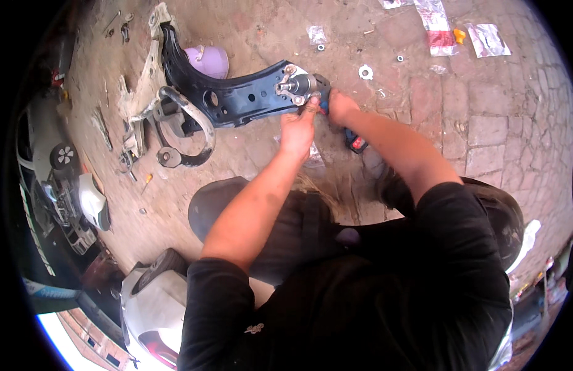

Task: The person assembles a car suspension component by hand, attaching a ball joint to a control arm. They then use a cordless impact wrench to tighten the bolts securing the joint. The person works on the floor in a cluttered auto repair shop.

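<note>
"Well, how much room is there around the hands?"

"Brick paving spreads out on the right, past the right hand. On the left, the black suspension arm runs up to a pale, grimy metal frame, and a bent bar loops toward the near side. The person's left knee bounds the near edge."

"And what are the hands doing?"

"The left hand is closed on the arm's right end, thumb up beside the ball joint. The right is wrapped round the grip of a blue-and-black power tool, whose dark head sits close to that joint."

"How do the surfaces compare?"

"The arm is smooth pressed steel with round holes and a curved far edge. The joint is a ribbed dark cylinder on a bright plate. The frame is rough and dirt-caked, the bar tubular and dull. A flat notched washer lies on the far paving."

"Any containers?"

"A lavender plastic tub behind the arm, seemingly on its side; I can't see into it. Farther right are a clear bag, a silver-and-red packet and a silver one, with a yellow piece between those two packets."
</note>
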The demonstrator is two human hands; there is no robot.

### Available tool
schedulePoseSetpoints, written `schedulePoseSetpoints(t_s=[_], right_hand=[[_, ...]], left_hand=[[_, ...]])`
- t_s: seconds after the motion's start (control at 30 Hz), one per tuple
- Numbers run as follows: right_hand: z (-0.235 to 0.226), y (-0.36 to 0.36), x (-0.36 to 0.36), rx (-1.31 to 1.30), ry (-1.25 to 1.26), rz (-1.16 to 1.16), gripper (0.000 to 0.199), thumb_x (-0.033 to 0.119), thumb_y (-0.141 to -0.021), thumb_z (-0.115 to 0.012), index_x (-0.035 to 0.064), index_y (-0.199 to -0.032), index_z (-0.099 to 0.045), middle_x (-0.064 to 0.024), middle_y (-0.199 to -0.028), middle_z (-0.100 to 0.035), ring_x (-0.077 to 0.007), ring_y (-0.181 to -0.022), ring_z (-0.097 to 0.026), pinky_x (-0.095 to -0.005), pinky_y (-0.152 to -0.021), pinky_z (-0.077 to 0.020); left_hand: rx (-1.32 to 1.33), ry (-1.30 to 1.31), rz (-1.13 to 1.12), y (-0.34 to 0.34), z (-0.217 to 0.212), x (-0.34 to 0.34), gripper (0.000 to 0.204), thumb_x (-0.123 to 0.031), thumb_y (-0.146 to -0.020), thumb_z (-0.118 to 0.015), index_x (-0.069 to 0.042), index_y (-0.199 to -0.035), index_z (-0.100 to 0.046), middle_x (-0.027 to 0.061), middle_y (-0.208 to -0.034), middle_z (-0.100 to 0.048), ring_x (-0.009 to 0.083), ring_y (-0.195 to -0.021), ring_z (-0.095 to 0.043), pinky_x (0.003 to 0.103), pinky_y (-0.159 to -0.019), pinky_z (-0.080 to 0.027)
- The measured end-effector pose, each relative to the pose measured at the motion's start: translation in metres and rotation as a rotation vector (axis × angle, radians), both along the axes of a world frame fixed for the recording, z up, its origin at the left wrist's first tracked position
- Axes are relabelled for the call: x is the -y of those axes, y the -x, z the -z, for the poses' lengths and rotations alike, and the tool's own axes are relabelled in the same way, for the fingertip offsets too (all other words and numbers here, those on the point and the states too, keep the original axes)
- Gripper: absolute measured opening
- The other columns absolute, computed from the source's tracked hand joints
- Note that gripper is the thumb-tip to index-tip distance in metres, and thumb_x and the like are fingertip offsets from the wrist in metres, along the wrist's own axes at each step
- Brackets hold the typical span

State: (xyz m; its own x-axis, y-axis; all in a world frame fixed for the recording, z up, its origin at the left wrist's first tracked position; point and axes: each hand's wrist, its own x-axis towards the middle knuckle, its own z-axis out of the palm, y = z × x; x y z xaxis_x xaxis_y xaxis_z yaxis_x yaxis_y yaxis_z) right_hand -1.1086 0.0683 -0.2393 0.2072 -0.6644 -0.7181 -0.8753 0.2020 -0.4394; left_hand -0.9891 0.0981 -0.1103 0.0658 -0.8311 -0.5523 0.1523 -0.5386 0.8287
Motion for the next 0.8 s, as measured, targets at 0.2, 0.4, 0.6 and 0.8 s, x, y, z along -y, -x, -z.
schedulePoseSetpoints(t_s=[0.2, 0.4, 0.6, 0.8], right_hand=[[-0.029, 0.007, -0.009, 0.033, -0.052, 0.161, 0.064, 0.032, -0.067, -0.080, -0.0009, -0.115, -0.055, -0.0211, -0.112, -0.064, -0.0325, -0.106, -0.063, -0.0393, -0.089, -0.0509], [0.001, 0.070, -0.017, 0.482, -0.128, 0.249, 0.064, 0.042, -0.058, -0.087, -0.0002, -0.101, -0.066, -0.0144, -0.097, -0.068, -0.0240, -0.092, -0.064, -0.0337, -0.083, -0.0512], [-0.034, 0.084, 0.005, 0.540, -0.275, 0.433, 0.116, 0.040, -0.061, -0.089, 0.0004, -0.143, -0.017, -0.0104, -0.109, -0.062, -0.0203, -0.093, -0.060, -0.0329, -0.076, -0.0513], [-0.037, 0.087, 0.014, 0.535, -0.366, 0.384, 0.064, 0.044, -0.065, -0.084, 0.0051, -0.109, -0.059, -0.0048, -0.083, -0.060, -0.0153, -0.065, -0.057, -0.0321, -0.058, -0.0470]], left_hand=[[-0.026, 0.053, -0.108, 0.001, -0.005, -0.001, 0.019, -0.008, -0.092, -0.063, -0.003, -0.111, -0.062, 0.0016, -0.105, -0.064, 0.0107, -0.094, -0.056, 0.028, -0.087, -0.044], [0.041, 0.008, -0.079, 0.009, -0.014, 0.002, 0.022, -0.010, -0.092, -0.064, -0.002, -0.112, -0.062, 0.0022, -0.108, -0.063, 0.0103, -0.095, -0.053, 0.026, -0.087, -0.042], [0.063, 0.021, -0.131, 0.007, -0.011, 0.001, 0.025, -0.011, -0.092, -0.065, 0.000, -0.114, -0.061, 0.0038, -0.110, -0.062, 0.0115, -0.097, -0.052, 0.027, -0.087, -0.042], [0.045, -0.002, -0.079, 0.005, -0.010, 0.002, 0.031, -0.009, -0.091, -0.065, -0.001, -0.120, -0.057, 0.0039, -0.116, -0.060, 0.0123, -0.103, -0.052, 0.028, -0.092, -0.040]])
